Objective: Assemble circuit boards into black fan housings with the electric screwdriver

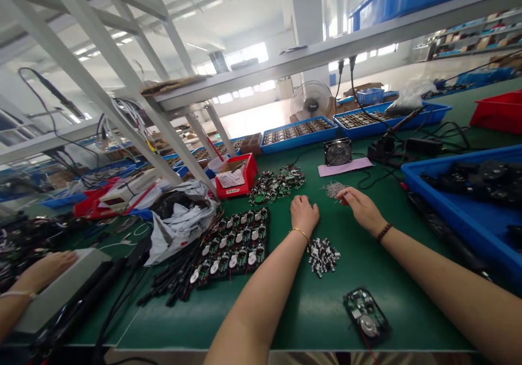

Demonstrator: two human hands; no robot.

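While the left hand (pixel 304 215) rests loosely curled on the green counter (pixel 302 310), holding nothing that shows, the right hand (pixel 361 207) brings its fingertips together just beside a heap of metal pins (pixel 334 190) at its ten o'clock; any pinched pin would be too small to tell. Black components (pixel 322 257) lie at the left hand's five o'clock, circuit boards (pixel 277 185) at its eleven.

Bench mat (pixel 302 310): loose components (pixel 323 257) mid-bench, circuit boards (pixel 230 245) left, single board (pixel 366 316) front, parts tray (pixel 457 212) right, cooling fan (pixel 337 152) behind
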